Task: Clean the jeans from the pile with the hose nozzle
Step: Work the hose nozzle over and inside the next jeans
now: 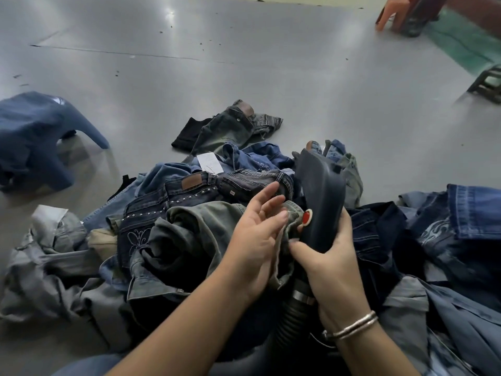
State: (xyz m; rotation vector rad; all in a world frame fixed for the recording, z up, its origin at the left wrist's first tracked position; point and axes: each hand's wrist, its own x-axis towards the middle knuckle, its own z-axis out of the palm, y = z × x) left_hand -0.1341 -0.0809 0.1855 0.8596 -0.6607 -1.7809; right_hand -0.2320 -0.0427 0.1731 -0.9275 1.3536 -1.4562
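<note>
Nozzle (320, 202) is gripped by right hand (329, 263) (red button uppermost); left hand (257, 234), fingers relaxed, rests on grey-green jeans (198, 226) just beside it.

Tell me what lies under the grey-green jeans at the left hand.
Under the grey-green jeans lie dark studded jeans and more of the denim pile. Anything deeper, floor included, is covered.

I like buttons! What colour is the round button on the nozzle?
Red with a pale ring, on the dark hose nozzle the right hand holds; head view.
</note>
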